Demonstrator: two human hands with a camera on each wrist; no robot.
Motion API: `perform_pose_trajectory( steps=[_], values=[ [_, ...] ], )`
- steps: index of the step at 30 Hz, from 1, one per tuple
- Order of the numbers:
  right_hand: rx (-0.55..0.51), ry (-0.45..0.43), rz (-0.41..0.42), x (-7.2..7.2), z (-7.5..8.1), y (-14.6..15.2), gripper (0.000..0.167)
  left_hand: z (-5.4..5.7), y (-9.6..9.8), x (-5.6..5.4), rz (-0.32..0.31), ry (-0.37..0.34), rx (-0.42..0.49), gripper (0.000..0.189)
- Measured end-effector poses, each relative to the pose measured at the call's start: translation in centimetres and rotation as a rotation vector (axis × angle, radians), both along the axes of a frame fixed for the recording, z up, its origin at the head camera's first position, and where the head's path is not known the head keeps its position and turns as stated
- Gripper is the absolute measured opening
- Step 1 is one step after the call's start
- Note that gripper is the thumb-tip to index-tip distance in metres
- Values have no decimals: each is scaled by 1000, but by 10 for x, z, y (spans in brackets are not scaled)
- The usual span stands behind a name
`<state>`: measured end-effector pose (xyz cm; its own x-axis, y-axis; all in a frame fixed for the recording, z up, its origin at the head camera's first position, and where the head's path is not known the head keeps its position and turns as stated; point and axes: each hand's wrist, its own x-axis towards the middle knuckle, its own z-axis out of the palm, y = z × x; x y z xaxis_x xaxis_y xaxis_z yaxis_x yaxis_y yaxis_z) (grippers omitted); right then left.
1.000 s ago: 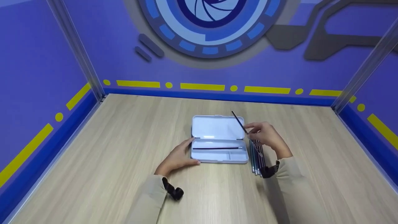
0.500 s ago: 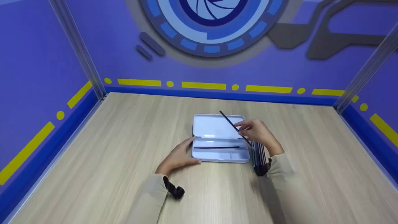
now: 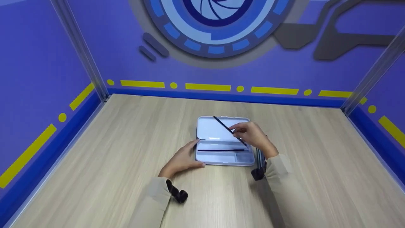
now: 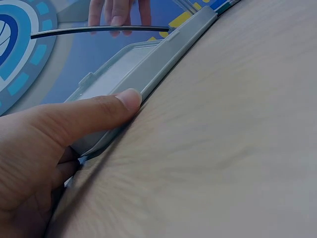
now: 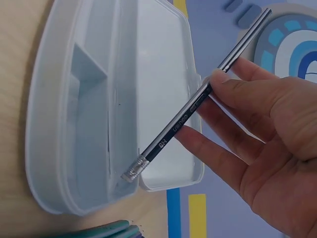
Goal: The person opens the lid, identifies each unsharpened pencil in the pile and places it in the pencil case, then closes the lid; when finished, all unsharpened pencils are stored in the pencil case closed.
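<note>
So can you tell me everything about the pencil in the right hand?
The pencil is long and shiny, with dark and silver stripes and small pale printing near one end. That end has a silvery, metal-looking band; the other end is dark and looks blunt. It slants over the open case, banded end lower. The right hand's grip pinches it near the middle. I can't tell if it touches the case.

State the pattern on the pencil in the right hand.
The pencil has lengthwise black and silver stripes, clearest in the right wrist view.
</note>
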<state>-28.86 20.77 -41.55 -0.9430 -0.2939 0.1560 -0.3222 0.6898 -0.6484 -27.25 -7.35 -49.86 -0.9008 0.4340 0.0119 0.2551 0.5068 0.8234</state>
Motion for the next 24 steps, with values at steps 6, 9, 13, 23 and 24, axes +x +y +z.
perform_pose_trajectory(
  steps=[6, 9, 13, 23, 24],
  values=[
    [3, -7, 21, -1, -6, -6, 26, -1, -1, 1, -5, 16, 8, 103],
    [5, 7, 42, -1, -10, -7, 25, -1, -2, 2, -6, 7, -2, 103],
    [9, 31, 69, 0, -13, -9, 25, -1, -1, 2, -2, 0, 0, 103],
    [73, 16, 101, 1, -16, -14, 27, 0, 0, 0, -5, 0, -2, 103],
    [81, 14, 104, 1, -16, -14, 26, 0, 1, 0, -3, 2, -3, 103]
  ],
)
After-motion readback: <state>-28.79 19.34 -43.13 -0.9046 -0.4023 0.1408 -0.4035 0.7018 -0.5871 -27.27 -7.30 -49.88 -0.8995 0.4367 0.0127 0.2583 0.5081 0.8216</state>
